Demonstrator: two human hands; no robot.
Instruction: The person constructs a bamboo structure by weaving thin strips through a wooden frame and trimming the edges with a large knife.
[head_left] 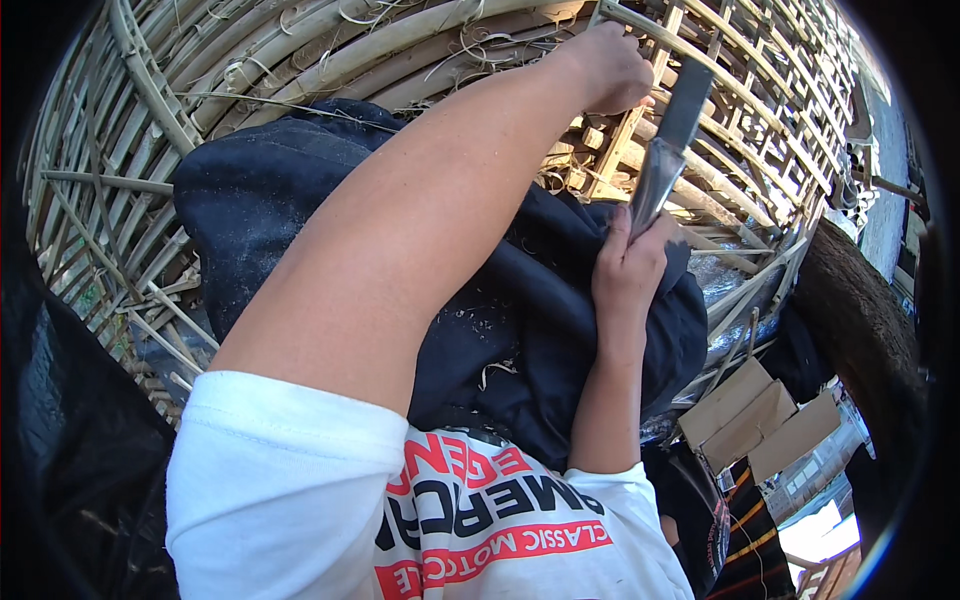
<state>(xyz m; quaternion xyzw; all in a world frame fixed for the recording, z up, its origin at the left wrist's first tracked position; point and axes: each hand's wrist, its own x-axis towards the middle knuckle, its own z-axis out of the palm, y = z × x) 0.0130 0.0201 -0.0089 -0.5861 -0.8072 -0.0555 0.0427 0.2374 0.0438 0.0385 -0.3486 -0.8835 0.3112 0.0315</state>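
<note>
Fingers of the right hand (628, 268) were wrapped narrow around the lower end of a long flat metal blade (668, 150), grey and dull, which ran up and to the right from that fist toward the far side of the scene. The left hand (605, 68) sat farther off, closed into a fist at the blade's upper end and pressed against a pale bamboo strip (640, 20) that crossed the top of the view; whether those fingers gripped the strip, the blade or both could not be told. The left forearm stretched long and bare from the near left up to that fist, coming out of a white sleeve (285, 480). The right forearm rose shorter and steeper from the near middle.

Beneath both arms lay a dark navy cloth (500, 330), spread over the person's lap and dusted with pale shavings and curls of fibre. Behind it, filling the far left and far middle, stood a large woven bamboo frame (130, 130) of round canes and split slats, curved like a basket wall, with loose strands hanging from it. A lattice of thinner slats carried on to the far right.

At the near right, just beside the cloth's edge, lay a few flattened brown cardboard pieces (750, 415). The person's white shirt with red and black print showed along the near edge.
</note>
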